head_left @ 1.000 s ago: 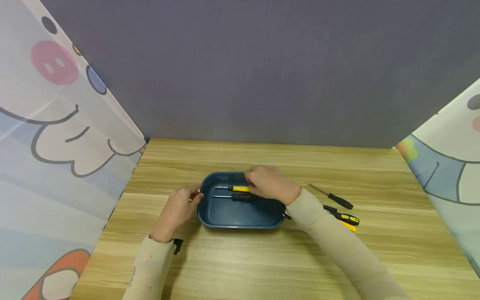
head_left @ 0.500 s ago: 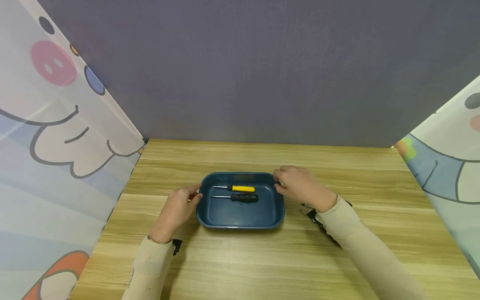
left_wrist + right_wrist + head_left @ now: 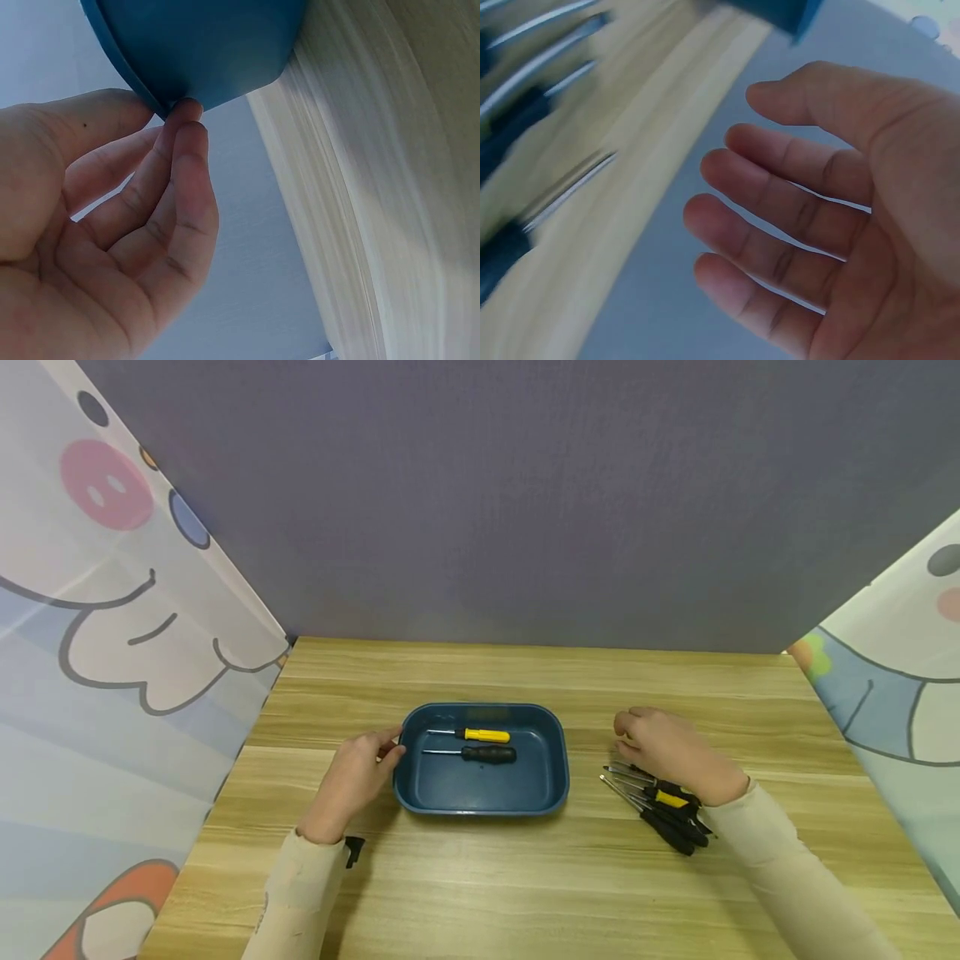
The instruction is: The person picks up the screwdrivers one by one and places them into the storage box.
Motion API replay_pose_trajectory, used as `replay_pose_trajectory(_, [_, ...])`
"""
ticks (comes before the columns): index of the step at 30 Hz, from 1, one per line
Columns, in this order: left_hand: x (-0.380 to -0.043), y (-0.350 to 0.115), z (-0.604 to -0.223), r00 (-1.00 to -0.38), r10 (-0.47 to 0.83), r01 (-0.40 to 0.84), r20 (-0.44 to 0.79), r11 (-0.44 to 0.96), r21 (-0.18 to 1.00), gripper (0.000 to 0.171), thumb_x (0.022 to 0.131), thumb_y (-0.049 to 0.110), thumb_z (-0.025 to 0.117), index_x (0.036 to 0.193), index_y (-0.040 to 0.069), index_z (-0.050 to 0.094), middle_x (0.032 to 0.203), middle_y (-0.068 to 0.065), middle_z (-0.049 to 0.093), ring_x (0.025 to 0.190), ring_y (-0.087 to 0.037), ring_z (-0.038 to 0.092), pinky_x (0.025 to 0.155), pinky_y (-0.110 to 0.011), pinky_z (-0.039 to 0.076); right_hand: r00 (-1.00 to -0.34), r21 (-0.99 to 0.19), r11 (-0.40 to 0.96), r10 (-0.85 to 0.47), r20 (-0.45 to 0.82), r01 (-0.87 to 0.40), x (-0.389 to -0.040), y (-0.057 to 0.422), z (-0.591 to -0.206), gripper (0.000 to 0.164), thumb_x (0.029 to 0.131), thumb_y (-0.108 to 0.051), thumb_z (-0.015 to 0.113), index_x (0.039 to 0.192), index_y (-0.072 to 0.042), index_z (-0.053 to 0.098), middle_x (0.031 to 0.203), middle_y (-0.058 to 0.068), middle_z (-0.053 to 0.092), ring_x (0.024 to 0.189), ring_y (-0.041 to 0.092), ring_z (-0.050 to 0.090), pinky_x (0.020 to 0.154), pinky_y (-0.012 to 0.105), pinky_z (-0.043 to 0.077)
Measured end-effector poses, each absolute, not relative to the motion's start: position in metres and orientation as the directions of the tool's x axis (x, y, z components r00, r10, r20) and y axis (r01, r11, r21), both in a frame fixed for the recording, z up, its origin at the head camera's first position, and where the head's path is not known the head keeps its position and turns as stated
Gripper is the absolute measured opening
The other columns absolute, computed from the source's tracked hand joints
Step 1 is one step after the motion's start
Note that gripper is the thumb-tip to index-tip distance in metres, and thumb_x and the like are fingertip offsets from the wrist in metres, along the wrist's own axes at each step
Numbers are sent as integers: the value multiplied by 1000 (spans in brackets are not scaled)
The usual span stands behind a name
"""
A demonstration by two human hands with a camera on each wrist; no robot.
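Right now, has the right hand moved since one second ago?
Yes, to the right in the head view: the right hand was over the blue tray, and now it is past the tray's right end.

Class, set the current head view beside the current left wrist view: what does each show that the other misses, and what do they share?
Only the head view: the right hand near a cluster of tools, plus a yellow-handled screwdriver and a black-handled screwdriver lying inside the blue tray.

Only the left wrist view: the palm side of the left hand, whose back faces the head camera.

Both: the left hand at the rim of the blue tray, and the wooden table.
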State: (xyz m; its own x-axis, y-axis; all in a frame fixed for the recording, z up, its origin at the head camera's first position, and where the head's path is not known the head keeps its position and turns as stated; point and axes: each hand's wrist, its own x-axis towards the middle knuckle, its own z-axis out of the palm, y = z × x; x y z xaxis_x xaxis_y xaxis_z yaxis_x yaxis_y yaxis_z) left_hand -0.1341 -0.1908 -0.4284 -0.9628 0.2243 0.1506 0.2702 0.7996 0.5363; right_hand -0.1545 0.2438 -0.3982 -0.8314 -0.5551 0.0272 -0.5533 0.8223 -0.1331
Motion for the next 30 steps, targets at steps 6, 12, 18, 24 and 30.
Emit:
replay_pose_trajectory(6, [-135,-191,-427,-964,223,267,147,799,539,33,94,5,70,123,-9,66,91,-12,73,80,-23,69,64,-35,56,-875,-161,865,-483,-8,-476,-151,281,-414,8,89,-7,73,89,-7,66,78,-1,56,58,9,42,50,28,38])
replay_pose_trajectory(12, [-134,-191,-429,-968,209,249,136,799,547,33,94,6,70,124,-8,66,93,-12,73,81,-23,68,65,-35,56,-899,-171,887,-438,-19,-429,-146,304,-425,6,89,-7,73,90,-6,67,80,1,59,59,9,45,51,30,41])
replay_pose_trajectory(18, [-133,-191,-429,-968,207,252,143,796,551,33,94,6,70,123,-8,67,94,-13,73,81,-23,68,65,-35,56,-908,-161,898,-418,-20,-410,-143,313,-429,9,88,-7,75,94,-3,68,84,5,63,63,11,53,55,34,48])
replay_pose_trajectory(24, [-133,-190,-429,-967,206,256,152,798,546,31,94,5,70,122,-8,67,91,-12,73,79,-22,68,65,-35,55,-916,-167,906,-400,-40,-389,-142,319,-436,10,89,-10,74,94,-3,68,83,4,62,62,11,52,53,33,47])
replay_pose_trajectory(30, [-133,-190,-430,-963,209,268,170,800,536,31,93,5,70,122,-7,68,90,-11,73,78,-22,68,66,-37,55,-928,-178,922,-363,-86,-344,-142,322,-441,10,91,-15,72,94,-7,67,82,-1,58,61,10,46,51,31,41])
